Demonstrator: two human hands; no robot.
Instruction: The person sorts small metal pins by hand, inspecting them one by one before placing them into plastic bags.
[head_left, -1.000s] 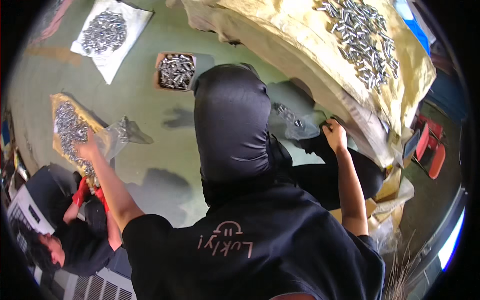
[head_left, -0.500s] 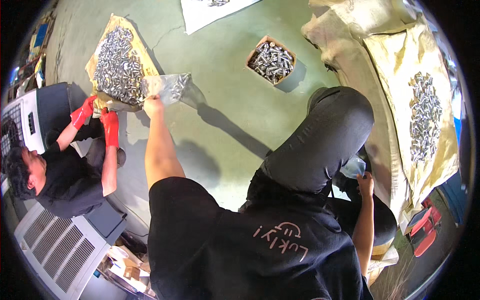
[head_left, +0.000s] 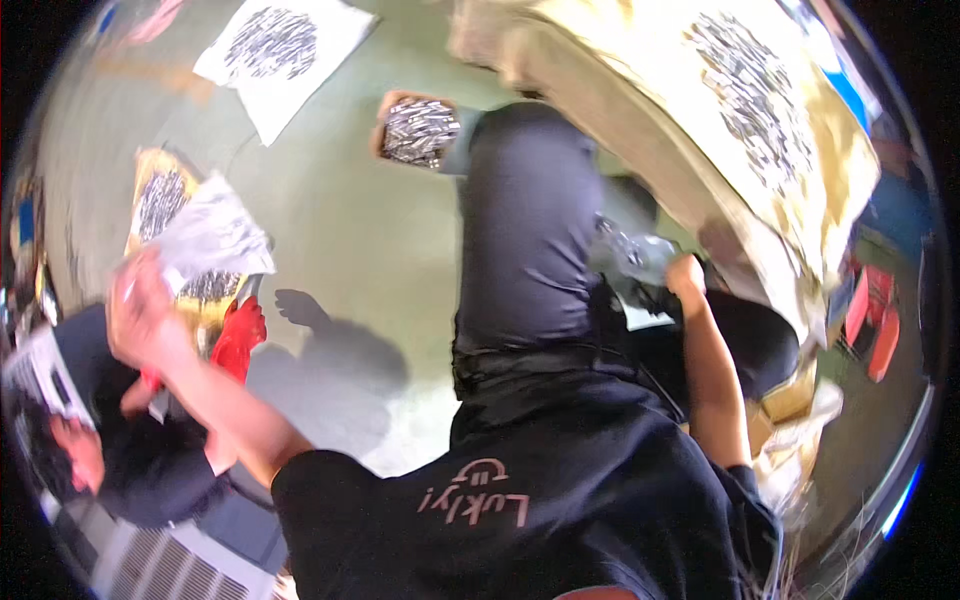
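My left hand (head_left: 140, 310) is raised at the left, its fingers closed on a clear plastic bag (head_left: 222, 225). Motion smears both, and what the bag contains is hard to make out. Behind it lies a yellow sheet (head_left: 148, 165) bearing a heap of small shiny metal parts (head_left: 165, 200), partly hidden by the bag. Beside my bent knee, my right hand (head_left: 685, 278) is closed on another clear plastic bag (head_left: 640, 255), which hangs to the left of the fist. A few glints show in that bag, but I cannot tell what they are.
A co-worker in red gloves (head_left: 238, 335) crouches at the left, close to my left forearm. A cardboard box (head_left: 380, 135) of metal parts stands beyond my knee. More parts lie on a white sheet (head_left: 335, 35) and a yellowish cloth (head_left: 640, 45). Red sandals (head_left: 880, 320) lie far right.
The view has swung right. My left hand has risen from the yellow sheet, lifting its bag over the heap. My right hand's bag now shows more fully beside my knee.
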